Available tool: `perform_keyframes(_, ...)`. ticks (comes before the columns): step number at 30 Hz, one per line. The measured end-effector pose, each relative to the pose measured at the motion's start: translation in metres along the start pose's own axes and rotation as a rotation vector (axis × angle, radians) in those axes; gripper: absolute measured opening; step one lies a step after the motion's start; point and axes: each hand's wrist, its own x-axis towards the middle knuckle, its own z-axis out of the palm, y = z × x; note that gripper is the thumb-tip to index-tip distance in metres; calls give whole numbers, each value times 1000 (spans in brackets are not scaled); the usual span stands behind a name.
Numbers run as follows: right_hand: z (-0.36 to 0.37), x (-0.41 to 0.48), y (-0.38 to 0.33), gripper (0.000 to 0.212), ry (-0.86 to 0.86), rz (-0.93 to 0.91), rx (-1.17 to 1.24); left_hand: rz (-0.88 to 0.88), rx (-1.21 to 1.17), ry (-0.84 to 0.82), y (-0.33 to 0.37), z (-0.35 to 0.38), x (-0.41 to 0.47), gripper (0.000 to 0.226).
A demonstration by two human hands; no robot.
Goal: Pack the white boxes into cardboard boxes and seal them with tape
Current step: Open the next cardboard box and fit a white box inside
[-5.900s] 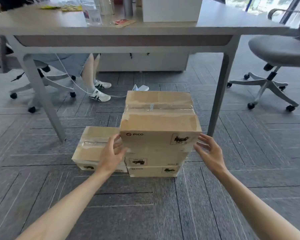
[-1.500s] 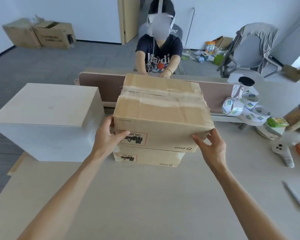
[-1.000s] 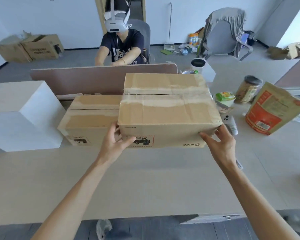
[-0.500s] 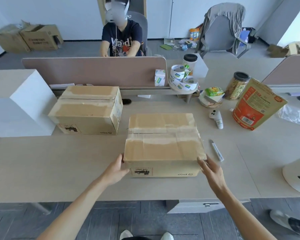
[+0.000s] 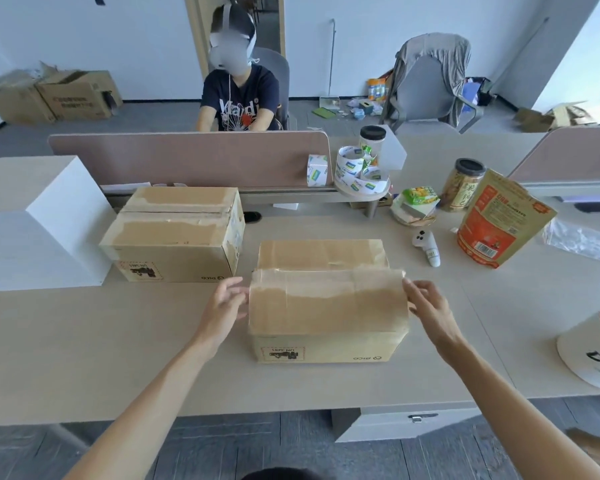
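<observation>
Cardboard box [image 5: 326, 306] sits on worktop [image 5: 118, 341] nr front edge. Left hand [image 5: 222, 306] & right hand [image 5: 430, 310] flank its top flap, fingers loose, gripping nothing. Yank too hard & that worn flap could tear.

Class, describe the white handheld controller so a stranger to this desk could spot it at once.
On the pale desk, find the red-orange pouch standing at the right. Just left of it lies the controller. It alone is small, white and stick-shaped, with dark dots on its rounded head.
</observation>
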Motion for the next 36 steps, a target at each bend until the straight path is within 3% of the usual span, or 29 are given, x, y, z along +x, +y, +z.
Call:
perform_keyframes(2, -7, 3, -6, 74, -26, 27, 139, 85, 68, 2, 4, -5, -3, 21)
perform_keyframes(4, -16, 7, -10, 84, -209, 95, 185, 148, 142, -53, 11, -10, -7, 23)
perform_keyframes(8, -27, 4, -10, 77, -642, 150, -87, 155, 296, -450, 18, -22, -8, 30)
perform_keyframes(10, -25, 0, -13, 72, -742, 123, -218, 148, 478, -567, 14, -22, -6, 22)
perform_keyframes(12, -19, -1, -15, 51, -730, 49, -358, 168, 594, -592, 7, -17, -7, 14)
perform_keyframes(14, -11, -1, -12, 29, -667, -44, -519, 180, 669, -610, 3, -11, -9, 18)
perform_keyframes(17, 1, -4, 2, 16, -664, -102, -629, 180, 734, -649, -9, -4, -9, 21)
perform_keyframes(20, 9, -9, 17, 18, -567, -120, -673, 258, 799, -635, -17, 6, -14, 26)
perform_keyframes(27, 19, -15, 52, 38, -255, -541, -846, 466, 898, -470, -30, 30, -28, 26)
perform_keyframes(31, 23, -6, 57, 57, -256, -528, -983, 567, 931, -335, -40, 45, -32, 32)
perform_keyframes(36, 31, 6, 58, 68, -263, -516, -1000, 511, 969, -230, -51, 55, -22, 40)
